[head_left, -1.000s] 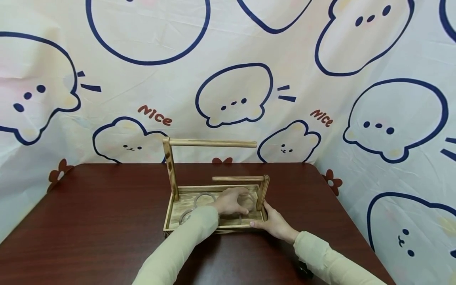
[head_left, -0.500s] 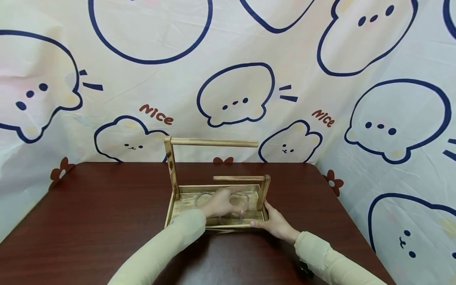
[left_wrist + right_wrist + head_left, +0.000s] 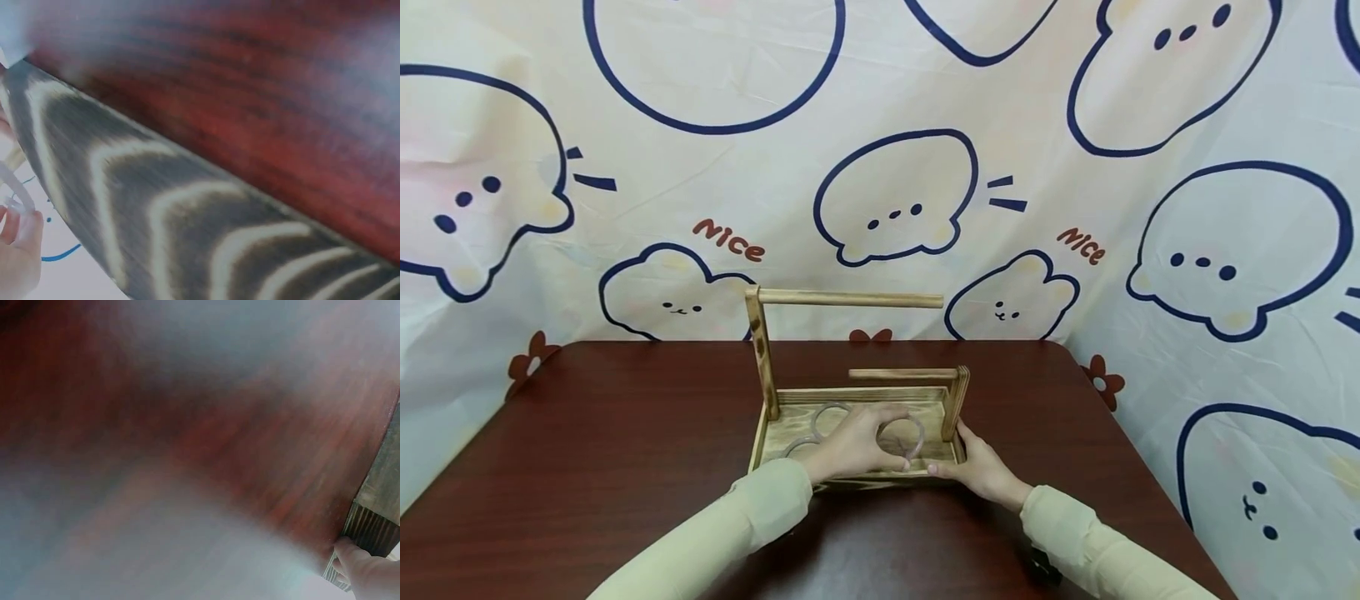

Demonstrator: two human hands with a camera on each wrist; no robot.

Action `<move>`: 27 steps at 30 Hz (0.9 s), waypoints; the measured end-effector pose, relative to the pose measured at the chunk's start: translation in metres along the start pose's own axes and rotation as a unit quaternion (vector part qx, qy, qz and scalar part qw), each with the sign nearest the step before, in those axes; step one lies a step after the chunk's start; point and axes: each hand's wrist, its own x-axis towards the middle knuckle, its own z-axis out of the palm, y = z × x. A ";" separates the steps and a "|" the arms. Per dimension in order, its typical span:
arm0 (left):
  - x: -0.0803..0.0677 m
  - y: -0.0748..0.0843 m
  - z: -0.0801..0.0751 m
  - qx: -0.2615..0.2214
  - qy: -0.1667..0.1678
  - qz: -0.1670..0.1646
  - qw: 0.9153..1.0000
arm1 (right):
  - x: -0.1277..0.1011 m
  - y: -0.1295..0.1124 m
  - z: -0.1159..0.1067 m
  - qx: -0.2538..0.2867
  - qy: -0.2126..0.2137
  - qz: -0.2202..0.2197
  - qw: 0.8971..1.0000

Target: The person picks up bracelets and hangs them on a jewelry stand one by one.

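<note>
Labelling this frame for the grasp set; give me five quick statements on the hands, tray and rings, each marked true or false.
1. The left hand holds a clear round plastic ring inside the shallow wooden tray. True.
2. The right hand grips the tall wooden dowel rail. False: it rests at the tray's right front corner.
3. The tray sits on a dark red-brown wooden table. True.
4. A ring hangs on the tall rail. False: that rail is bare; the rings seen lie in the tray.
5. The tray carries two upright posts of equal height. False: the left post is taller than the right post.
</note>
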 end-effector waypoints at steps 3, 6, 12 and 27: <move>-0.009 0.003 0.000 0.008 0.008 0.006 1.000 | 0.000 0.000 0.001 -0.002 -0.001 0.000 1.000; -0.016 0.007 -0.001 0.009 0.006 -0.001 1.000 | 0.000 0.001 0.001 -0.003 0.001 -0.003 1.000; -0.025 0.011 -0.003 0.017 -0.001 -0.004 1.000 | 0.002 0.001 0.000 0.001 0.007 -0.011 1.000; -0.041 0.010 -0.020 -0.072 0.018 -0.044 0.996 | 0.001 0.001 0.000 -0.004 0.012 -0.012 1.000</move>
